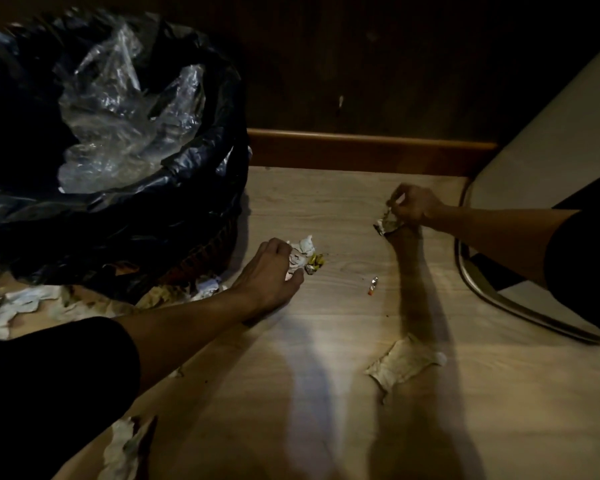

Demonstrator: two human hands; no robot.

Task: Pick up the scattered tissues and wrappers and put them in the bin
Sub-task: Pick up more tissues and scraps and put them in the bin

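The bin point(201, 188) stands at the upper left, lined with a black bag and holding clear crumpled plastic. Just right of its base, my left hand point(271, 271) closes on a crumpled white tissue point(302, 251), with a small yellow wrapper point(315, 264) touching it on the floor. Farther right, my right hand point(413, 207) pinches a silvery wrapper point(386, 225) low over the floor. A tiny orange and silver wrapper point(373, 285) lies between the hands. A flattened tissue point(404, 363) lies nearer to me.
More tissues lie at the bin's foot point(201, 289), at the far left point(18, 306) and at the bottom left point(125, 445). A chair's metal leg point(492, 299) curves along the floor on the right. A wooden skirting board point(371, 143) closes the far side.
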